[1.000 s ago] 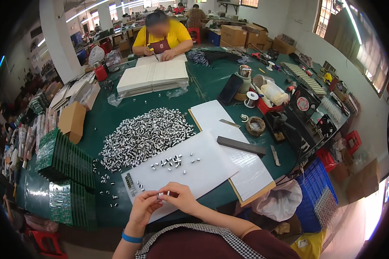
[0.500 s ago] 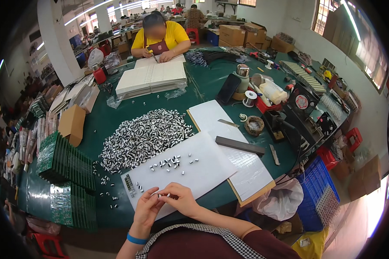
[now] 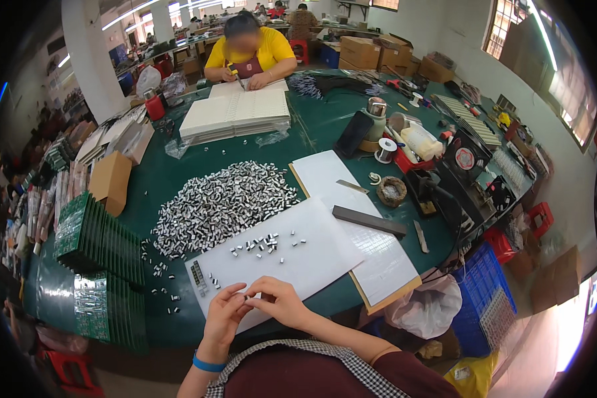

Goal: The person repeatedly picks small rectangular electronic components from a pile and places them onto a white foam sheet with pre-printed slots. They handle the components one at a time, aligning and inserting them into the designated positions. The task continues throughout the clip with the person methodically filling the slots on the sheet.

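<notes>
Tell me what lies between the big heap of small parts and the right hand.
In the head view, a white sheet bearing a loose scatter of small parts lies between the heap and the right hand.

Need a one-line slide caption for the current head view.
Left hand and right hand pinch a small part over a white sheet, near a heap of black-and-silver components on a green table.

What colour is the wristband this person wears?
Blue; the wristband shows in the head view, near the lower edge.
</notes>
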A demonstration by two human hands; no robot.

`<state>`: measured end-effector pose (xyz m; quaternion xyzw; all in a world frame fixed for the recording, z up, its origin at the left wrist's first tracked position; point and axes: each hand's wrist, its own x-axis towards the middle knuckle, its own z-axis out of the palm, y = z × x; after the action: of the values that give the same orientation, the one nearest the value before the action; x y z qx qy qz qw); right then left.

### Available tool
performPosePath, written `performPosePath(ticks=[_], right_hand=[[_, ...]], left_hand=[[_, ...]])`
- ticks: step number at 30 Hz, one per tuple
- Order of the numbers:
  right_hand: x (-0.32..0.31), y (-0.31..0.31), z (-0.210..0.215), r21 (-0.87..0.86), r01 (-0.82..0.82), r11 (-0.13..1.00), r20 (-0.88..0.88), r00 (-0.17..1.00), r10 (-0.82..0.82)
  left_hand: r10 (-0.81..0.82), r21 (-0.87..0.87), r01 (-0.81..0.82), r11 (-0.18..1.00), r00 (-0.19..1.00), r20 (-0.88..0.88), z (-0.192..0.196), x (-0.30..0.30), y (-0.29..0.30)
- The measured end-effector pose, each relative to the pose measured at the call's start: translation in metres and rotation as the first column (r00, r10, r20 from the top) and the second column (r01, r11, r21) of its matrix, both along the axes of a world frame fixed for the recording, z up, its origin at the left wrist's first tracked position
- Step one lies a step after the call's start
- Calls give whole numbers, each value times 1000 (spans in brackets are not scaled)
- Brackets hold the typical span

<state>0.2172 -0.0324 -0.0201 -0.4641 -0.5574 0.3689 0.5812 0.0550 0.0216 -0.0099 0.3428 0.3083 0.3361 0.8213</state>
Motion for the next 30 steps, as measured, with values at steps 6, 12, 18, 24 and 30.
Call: performPosePath(ticks=[6,12,18,24,30], right_hand=[[-3,2,11,15,-4,1000,70,998,3],[-3,7,13,-44,-54,998,98,994,58],[-24,12,17,69,31,997,199,979,-45],[-28,21,28,-81,-129,988,213,966,143],[-40,27,21,29,-97,995,349,934,81]], left_hand=[[4,81,-4,997,1000,-8,-6,-8,0],[4,-51,0,999,998,70,3,-12,-1],[81,-52,-75,996,988,132,-7,-23,2],[-29,75,21,997,995,101,-10,-47,12],[31,-6,-30,1000,994,100,-6,-52,10]])
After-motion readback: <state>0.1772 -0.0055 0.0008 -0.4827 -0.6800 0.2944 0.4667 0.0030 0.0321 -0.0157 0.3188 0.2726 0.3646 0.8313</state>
